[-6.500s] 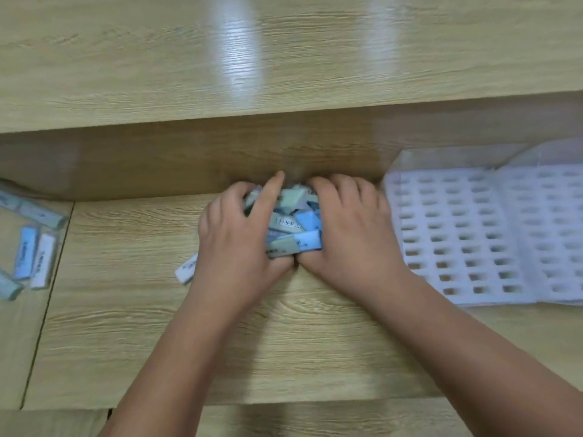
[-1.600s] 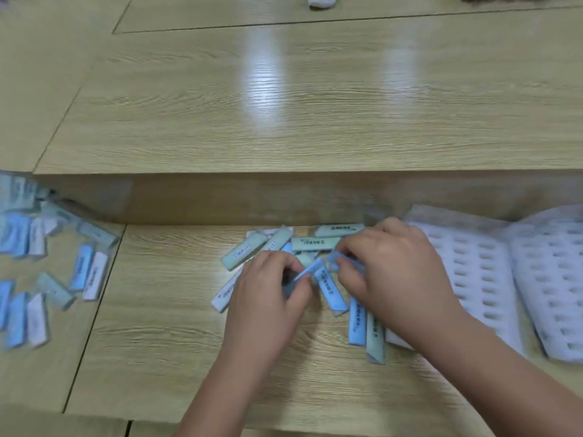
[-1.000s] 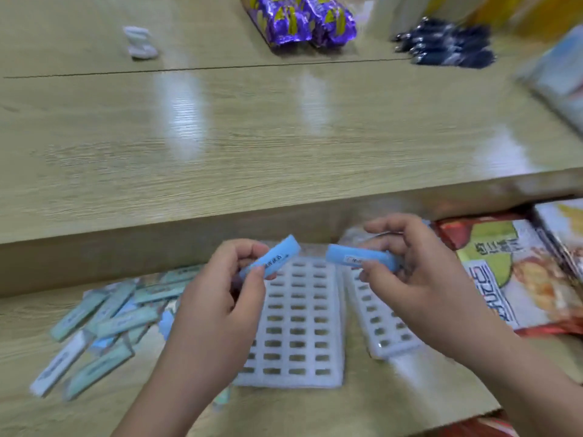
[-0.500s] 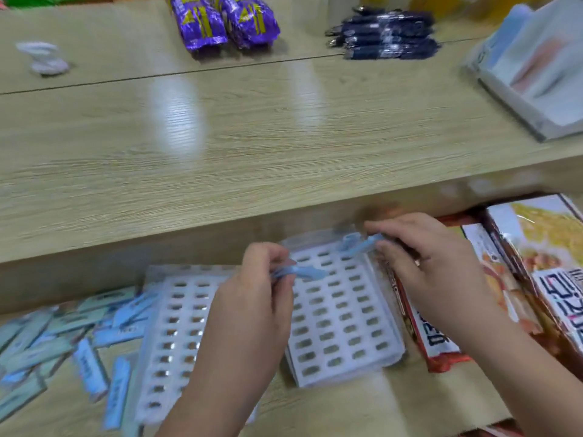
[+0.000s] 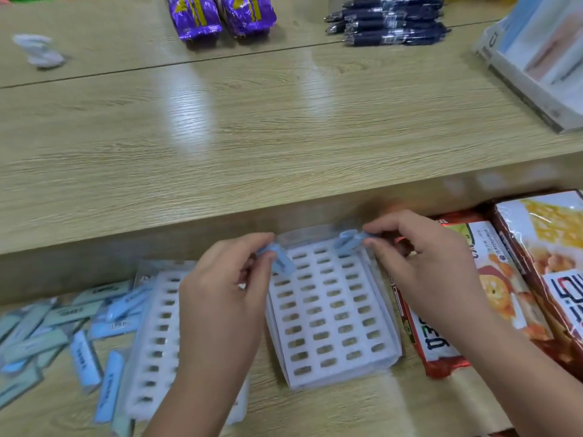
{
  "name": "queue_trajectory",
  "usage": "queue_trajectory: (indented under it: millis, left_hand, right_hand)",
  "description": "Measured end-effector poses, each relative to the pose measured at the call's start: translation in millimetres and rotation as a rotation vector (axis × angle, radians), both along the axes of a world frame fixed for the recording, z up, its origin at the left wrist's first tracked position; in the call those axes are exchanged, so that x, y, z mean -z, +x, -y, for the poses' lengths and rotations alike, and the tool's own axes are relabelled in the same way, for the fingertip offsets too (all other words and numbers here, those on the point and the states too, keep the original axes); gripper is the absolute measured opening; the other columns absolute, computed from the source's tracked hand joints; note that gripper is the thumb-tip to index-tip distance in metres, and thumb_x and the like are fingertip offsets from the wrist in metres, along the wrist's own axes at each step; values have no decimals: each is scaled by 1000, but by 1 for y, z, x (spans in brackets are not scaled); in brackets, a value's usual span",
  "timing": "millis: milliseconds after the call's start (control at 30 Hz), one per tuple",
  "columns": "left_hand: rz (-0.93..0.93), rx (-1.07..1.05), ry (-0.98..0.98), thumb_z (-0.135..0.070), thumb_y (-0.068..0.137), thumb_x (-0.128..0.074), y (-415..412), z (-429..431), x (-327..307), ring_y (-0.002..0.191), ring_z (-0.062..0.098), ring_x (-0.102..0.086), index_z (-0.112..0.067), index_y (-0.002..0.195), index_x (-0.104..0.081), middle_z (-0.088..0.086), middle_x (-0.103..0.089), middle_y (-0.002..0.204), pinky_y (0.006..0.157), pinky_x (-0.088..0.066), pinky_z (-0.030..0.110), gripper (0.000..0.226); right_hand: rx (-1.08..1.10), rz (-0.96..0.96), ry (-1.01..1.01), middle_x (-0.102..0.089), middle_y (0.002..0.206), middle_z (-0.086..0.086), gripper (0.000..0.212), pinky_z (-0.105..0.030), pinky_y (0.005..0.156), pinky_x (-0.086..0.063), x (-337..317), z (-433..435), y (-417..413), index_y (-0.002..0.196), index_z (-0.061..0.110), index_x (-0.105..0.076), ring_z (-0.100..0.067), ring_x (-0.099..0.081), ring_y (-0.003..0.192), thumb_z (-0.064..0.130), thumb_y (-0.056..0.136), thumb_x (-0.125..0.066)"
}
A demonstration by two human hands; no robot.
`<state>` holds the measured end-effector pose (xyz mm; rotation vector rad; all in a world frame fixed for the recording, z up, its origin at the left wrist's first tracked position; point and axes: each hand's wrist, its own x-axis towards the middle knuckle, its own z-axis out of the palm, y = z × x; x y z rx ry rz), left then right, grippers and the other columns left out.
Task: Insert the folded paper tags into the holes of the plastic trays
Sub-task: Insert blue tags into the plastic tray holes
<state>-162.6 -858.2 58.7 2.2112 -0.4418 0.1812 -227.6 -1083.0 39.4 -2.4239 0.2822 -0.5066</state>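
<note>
While the right tray lies on the lower desk, a blue tag is pinched by the right hand over its far right corner. Another tag is pinched by the left hand at the far left corner — loose tags are scattered beside the left tray.

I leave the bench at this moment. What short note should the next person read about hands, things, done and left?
The left hand pinches a blue tag over the right tray, near its far-left corner.
The right hand pinches a second blue tag over that tray's far edge.
The left tray lies beside it; loose tags lie further left.
Done: no visible hole holds a tag.
Left: seat both tags, then the rest.
</note>
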Motion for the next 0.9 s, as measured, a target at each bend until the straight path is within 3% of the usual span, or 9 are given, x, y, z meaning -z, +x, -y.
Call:
queue_trajectory:
  millis: [233, 367, 567, 800, 900]
  left_hand:
    - [135, 32, 53, -11, 90, -70, 4, -5, 16, 82, 6, -65, -15, 108, -77, -6, -70, 93, 71, -53, 26, 20]
    - [150, 50, 21, -11, 90, -69, 4, -6, 18, 83, 4, -64, -14, 107, -78, -6, -70, 94, 71, -53, 24, 19]
    - [89, 22, -76, -15, 91, -68, 2, -8, 11, 88, -1, -65, -22, 107, -75, -20, -67, 98, 75, -47, 7, 19]
    - [54, 93, -101, -15, 90, -69, -14, 22, 10, 87, 1, -65, -22, 109, -73, -16, -68, 96, 75, -50, 11, 20]
    - [30, 101, -108, -21, 90, -69, -19, 38, 12, 86, -3, -63, -27, 107, -68, -19, -66, 92, 74, -51, 12, 18]
  right_hand:
    - [-63, 6, -25, -68, 88, 15, 15, -34, 68, -54, 0, 6, 3, 100, 25, -72, -9, -63, 81, 30, 86, -66]
    - [-70, 5, -28, -68, 88, 14, 14, -33, 69, -53, -1, 6, 2, 99, 25, -72, -8, -62, 83, 28, 86, -68]
    - [-61, 65, 26, -67, 90, 19, 14, -9, 71, -46, -5, 6, 1, 101, 28, -69, 2, -62, 83, 26, 87, -69]
    - [-89, 15, 29, -68, 92, 16, 15, -20, 73, -51, 2, 9, 4, 100, 24, -71, -2, -64, 87, 28, 87, -65]
    - [-142, 14, -123, -68, 96, 8, 13, -30, 74, -53, 3, 11, 5, 98, 18, -72, -8, -63, 88, 21, 89, -65]
